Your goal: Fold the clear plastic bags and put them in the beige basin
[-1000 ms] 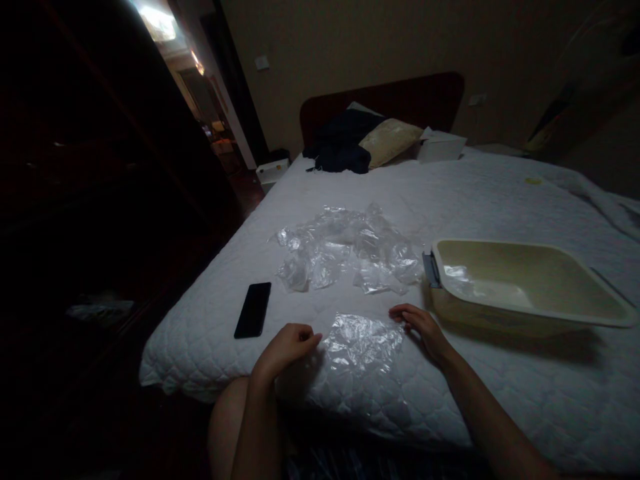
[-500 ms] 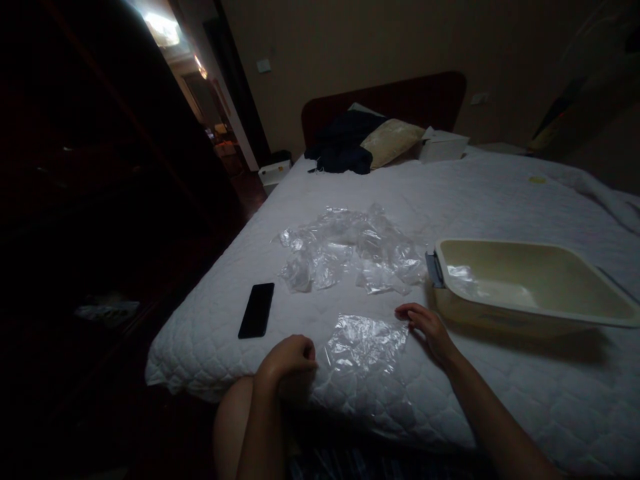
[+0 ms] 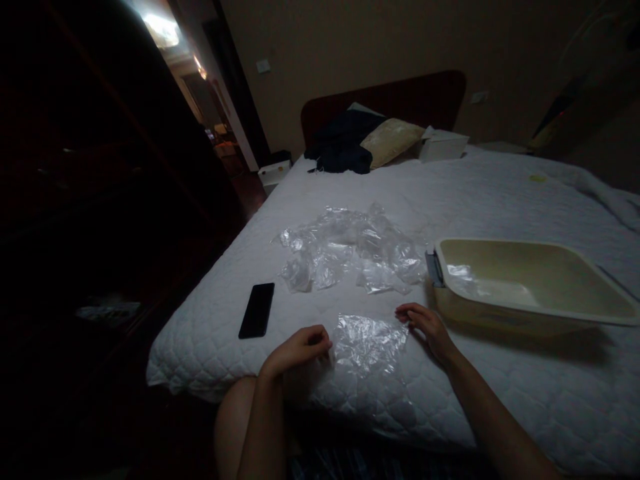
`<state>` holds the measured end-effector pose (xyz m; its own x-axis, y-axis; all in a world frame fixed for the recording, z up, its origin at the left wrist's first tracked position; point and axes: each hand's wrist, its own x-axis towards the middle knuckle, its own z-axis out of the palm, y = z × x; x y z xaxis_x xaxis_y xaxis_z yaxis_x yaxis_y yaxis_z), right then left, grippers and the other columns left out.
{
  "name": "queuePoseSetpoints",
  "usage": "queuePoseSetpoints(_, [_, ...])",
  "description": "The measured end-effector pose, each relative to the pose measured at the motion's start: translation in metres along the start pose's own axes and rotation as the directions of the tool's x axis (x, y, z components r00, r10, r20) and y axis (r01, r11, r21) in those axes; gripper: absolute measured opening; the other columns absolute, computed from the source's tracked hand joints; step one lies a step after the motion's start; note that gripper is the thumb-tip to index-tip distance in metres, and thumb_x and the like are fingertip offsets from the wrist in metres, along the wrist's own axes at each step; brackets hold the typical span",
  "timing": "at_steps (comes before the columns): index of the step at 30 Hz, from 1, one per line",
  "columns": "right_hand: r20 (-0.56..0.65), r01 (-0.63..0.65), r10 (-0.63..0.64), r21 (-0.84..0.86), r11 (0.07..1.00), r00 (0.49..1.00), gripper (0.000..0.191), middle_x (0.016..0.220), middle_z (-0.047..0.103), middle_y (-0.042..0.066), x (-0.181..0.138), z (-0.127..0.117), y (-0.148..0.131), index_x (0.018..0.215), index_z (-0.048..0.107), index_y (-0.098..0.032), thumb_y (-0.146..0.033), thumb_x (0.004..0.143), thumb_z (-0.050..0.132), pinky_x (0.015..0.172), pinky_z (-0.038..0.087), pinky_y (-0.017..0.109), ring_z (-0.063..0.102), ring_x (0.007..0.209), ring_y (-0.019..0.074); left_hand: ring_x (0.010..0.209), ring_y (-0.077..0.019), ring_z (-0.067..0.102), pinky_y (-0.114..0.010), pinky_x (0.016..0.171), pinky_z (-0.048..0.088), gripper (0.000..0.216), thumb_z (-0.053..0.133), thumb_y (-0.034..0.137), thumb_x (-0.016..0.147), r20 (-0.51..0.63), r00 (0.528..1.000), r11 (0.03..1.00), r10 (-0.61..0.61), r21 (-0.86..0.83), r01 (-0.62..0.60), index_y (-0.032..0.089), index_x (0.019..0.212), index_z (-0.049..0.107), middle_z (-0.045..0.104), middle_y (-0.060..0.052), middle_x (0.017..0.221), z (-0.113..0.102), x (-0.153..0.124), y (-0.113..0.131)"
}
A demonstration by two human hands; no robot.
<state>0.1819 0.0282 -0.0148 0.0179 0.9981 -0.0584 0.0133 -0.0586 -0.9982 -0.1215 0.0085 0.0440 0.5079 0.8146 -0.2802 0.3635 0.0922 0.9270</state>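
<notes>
A clear plastic bag (image 3: 369, 341) lies flat on the white quilted bed (image 3: 500, 200) in front of me. My left hand (image 3: 299, 349) rests at the bag's left edge with its fingers curled and pinching that edge. My right hand (image 3: 425, 325) sits at the bag's upper right corner, fingers bent and pressed onto the plastic. Just beyond lies a heap of crumpled clear plastic bags (image 3: 350, 250).
A cream plastic basin (image 3: 525, 313) with a bit of plastic inside stands right of my right hand. A black phone (image 3: 257, 309) lies to the left of the bags. A dark garment (image 3: 343, 143), a pillow (image 3: 391, 140) and a white box (image 3: 444, 144) sit by the headboard.
My left hand has moved up and to the right along the bag's left edge, and the bag looks narrower. My right hand has stayed at the upper right corner.
</notes>
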Motion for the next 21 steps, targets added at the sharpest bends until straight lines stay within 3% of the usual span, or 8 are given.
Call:
queuePoseSetpoints(6, [0.009,0.011,-0.011,0.000,1.000,1.000,0.024,0.082,0.064,0.007,-0.001,0.000,-0.002,0.082,0.062,-0.019,-0.038,0.073,0.051,0.062,0.041,0.028,0.058,0.076,0.0200,0.063,-0.0121,0.051,-0.023,0.061,0.039,0.021,0.052,0.033,0.076,0.018,0.999,0.982,0.039,-0.184,-0.035,0.017,0.088,0.057,0.058,-0.001,0.069,0.002,0.001,0.000])
queuePoseSetpoints(10, [-0.006,0.018,-0.018,-0.003,1.000,1.000,0.023,0.081,0.063,0.006,-0.001,0.001,-0.002,0.083,0.061,-0.019,-0.037,0.074,0.051,0.060,0.041,0.027,0.058,0.074,0.0194,0.075,-0.0159,0.055,-0.026,0.071,0.040,0.018,0.056,0.025,0.072,0.042,0.998,0.995,0.052,-0.084,-0.049,0.016,0.086,0.064,0.062,-0.005,0.082,0.000,0.002,0.001])
queuePoseSetpoints(15, [-0.108,0.215,-0.240,-0.205,0.955,0.965,0.016,0.079,0.060,0.005,-0.005,0.008,-0.011,0.079,0.058,-0.019,-0.032,0.075,0.049,0.061,0.043,0.028,0.057,0.069,0.0181,0.073,-0.0159,0.057,-0.027,0.072,0.042,0.016,0.056,0.022,0.071,0.060,0.996,0.998,0.066,-0.026,-0.064,0.015,0.082,0.066,0.064,-0.005,0.076,-0.001,0.006,-0.004])
queuePoseSetpoints(17, [-0.047,0.331,-0.369,-0.347,0.878,0.928,0.014,0.078,0.059,0.005,-0.014,0.018,-0.021,0.079,0.058,-0.019,-0.028,0.076,0.048,0.063,0.044,0.029,0.056,0.071,0.0181,0.076,-0.0163,0.058,-0.027,0.073,0.043,0.016,0.059,0.024,0.070,0.060,0.994,0.996,0.086,-0.015,-0.085,0.015,0.082,0.066,0.064,-0.005,0.079,-0.003,0.007,-0.008])
queuePoseSetpoints(21, [0.220,0.551,-0.514,-0.471,0.689,0.829,0.012,0.078,0.059,0.004,-0.041,0.049,-0.042,0.085,0.056,-0.019,-0.023,0.077,0.048,0.065,0.045,0.029,0.055,0.070,0.0158,0.080,-0.0170,0.058,-0.027,0.074,0.043,0.020,0.062,0.026,0.069,0.051,0.994,0.995,0.094,0.037,-0.096,0.013,0.084,0.065,0.064,-0.005,0.083,-0.005,0.007,-0.011])
